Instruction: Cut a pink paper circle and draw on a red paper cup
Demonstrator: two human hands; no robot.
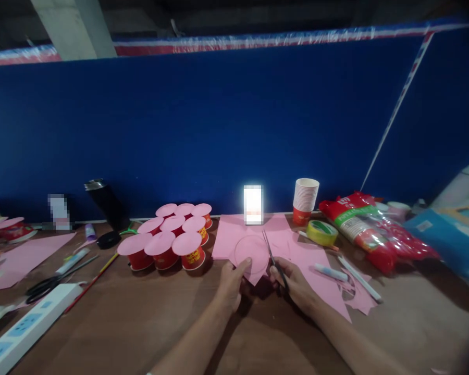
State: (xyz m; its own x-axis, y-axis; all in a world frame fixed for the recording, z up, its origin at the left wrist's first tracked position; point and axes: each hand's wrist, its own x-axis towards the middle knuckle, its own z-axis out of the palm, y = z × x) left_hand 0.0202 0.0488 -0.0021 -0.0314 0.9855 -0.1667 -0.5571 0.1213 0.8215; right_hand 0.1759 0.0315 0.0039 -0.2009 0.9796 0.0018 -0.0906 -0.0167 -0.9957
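Observation:
Between my hands is a piece of pink paper (252, 251) with a circle drawn on it. My left hand (234, 281) is closed on its lower left part, the thumb lying on top. Black-handled scissors (270, 249) are in my right hand (291, 284), the blades pointing up and away along the paper's right side. Whether the blades touch the paper I cannot tell. Behind and under the held piece lie larger pink sheets (226, 234). To the left stand several upturned red paper cups (193, 259), each topped with a pink paper disc (186, 243).
Right of the sheets are a tape roll (322, 233), a stack of paper cups (306, 195), markers (331, 272), paper scraps (361, 297) and a red plastic package (359, 224). A power strip (31, 325), other scissors (42, 288) and a black flask (108, 205) are on the left. A blue partition (219, 130) stands behind.

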